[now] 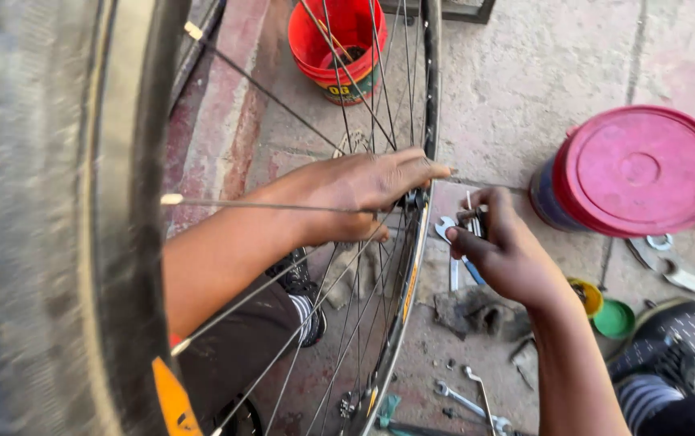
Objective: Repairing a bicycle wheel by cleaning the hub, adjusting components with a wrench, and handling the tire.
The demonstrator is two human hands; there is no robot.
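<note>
A bicycle wheel with thin spokes stands upright in front of me, its dark rim running down the middle. My left hand reaches through the spokes and rests flat against the inside of the rim. On the other side of the rim, my right hand is closed on a small metal tool held at the rim where a spoke meets it. A blurred tyre fills the left of the view.
A red bucket stands at the top behind the spokes. A tin with a pink lid sits at the right. Wrenches, rags, small green and yellow caps and my shoes are on the concrete floor.
</note>
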